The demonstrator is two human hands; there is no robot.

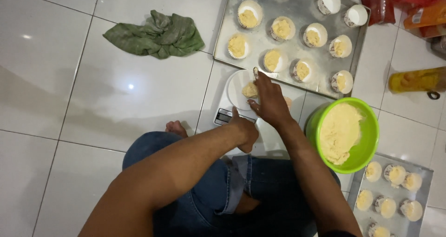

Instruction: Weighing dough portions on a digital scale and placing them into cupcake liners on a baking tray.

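A lump of pale yellow dough (249,90) is sat on the white kitchen scale (232,100), centre of frame. It's touched by the right hand (271,102), fingers curled round a small utensil (256,72); grip looks closed but how tightly can't be told. The left hand (245,130) is rested by the scale's display, fingers folded, nothing seen held. Judged best: dough added or pinched off in small bits, scale kept steady w/ the left. Dough looks soft, crumbly, matte. Green plastic bowl (369,130), right of centre, is glossy & round. Metal tray (297,14), upper right, is flat, shiny, w/ pleated paper cups (237,46) part-filled.
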